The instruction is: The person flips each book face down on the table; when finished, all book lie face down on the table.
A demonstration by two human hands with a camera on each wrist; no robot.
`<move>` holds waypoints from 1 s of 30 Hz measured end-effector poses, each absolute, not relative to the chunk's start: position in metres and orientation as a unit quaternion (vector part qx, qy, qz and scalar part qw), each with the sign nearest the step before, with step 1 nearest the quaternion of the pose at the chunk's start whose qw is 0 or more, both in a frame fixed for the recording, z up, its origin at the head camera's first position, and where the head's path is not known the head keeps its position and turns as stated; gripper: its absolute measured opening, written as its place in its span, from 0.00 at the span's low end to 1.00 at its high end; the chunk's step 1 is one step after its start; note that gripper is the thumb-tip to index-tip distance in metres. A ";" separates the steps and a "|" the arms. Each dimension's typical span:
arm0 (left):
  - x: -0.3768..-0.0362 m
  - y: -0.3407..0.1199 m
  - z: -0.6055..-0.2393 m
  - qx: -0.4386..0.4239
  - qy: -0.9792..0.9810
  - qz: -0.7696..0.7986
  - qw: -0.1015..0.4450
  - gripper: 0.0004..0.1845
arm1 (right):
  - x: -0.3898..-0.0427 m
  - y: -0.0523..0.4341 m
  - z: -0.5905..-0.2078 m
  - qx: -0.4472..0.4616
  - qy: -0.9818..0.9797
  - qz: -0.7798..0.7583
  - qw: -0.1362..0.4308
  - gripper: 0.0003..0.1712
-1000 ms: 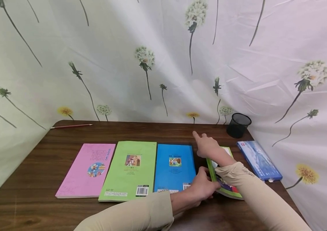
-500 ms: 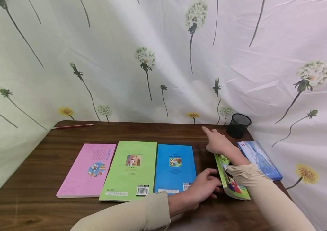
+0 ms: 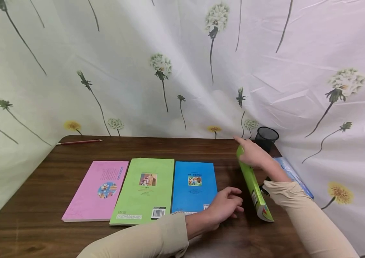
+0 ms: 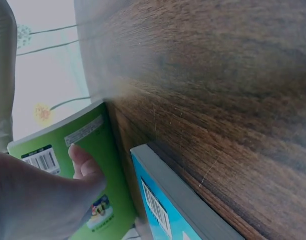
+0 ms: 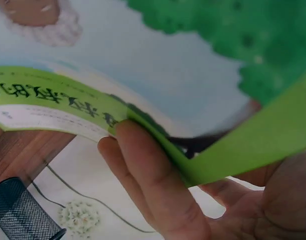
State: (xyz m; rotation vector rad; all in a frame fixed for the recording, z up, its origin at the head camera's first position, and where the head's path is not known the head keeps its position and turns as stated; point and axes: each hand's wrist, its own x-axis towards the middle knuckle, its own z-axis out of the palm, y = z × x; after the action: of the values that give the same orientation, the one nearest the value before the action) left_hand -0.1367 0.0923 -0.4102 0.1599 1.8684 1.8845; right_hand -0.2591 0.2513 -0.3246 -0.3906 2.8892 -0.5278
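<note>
My right hand (image 3: 255, 154) grips the far end of a green paperback book (image 3: 250, 179), which stands tilted up on an edge. In the right wrist view, fingers (image 5: 148, 175) press its illustrated cover (image 5: 192, 75), and the cover bends. My left hand (image 3: 219, 208) lies just left of that book with fingers loosely bent, holding nothing. Beneath and beside it is a blue book (image 3: 194, 186), its lower right corner partly hidden. The left wrist view shows the green book's back cover (image 4: 115, 205) with a barcode, behind the left thumb.
A larger green book (image 3: 147, 190) and a pink book (image 3: 96, 190) lie flat in a row to the left. A blue-and-white box-like item (image 3: 293, 175) is partly hidden by the right arm. A black mesh pen cup (image 3: 266, 138) and a red pencil (image 3: 79, 142) sit at the back.
My right hand has moved right, and the green book has come away from my left hand and tilted up onto its edge. The left hand has let go of it.
</note>
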 end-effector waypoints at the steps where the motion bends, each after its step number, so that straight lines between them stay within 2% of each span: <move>1: -0.137 0.092 -0.410 0.059 0.682 0.689 0.237 0.17 | -0.259 0.253 -0.323 -0.136 0.969 -0.188 0.087 0.46; 6: -0.136 0.092 -0.411 0.054 0.681 0.693 0.232 0.19 | -0.260 0.262 -0.317 -0.141 0.956 -0.239 0.093 0.49; 19: -0.135 0.093 -0.411 0.031 0.688 0.684 0.243 0.22 | -0.255 0.283 -0.311 -0.079 0.917 -0.362 0.145 0.56; 30: -0.136 0.096 -0.411 0.004 0.685 0.692 0.227 0.33 | -0.254 0.290 -0.308 -0.064 0.892 -0.420 0.155 0.56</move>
State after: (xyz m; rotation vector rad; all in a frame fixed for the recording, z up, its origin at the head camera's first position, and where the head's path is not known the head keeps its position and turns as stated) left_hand -0.1362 0.0957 -0.4107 0.0110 1.8872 1.9069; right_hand -0.2545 0.2896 -0.3084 -0.1823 2.5547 -1.2045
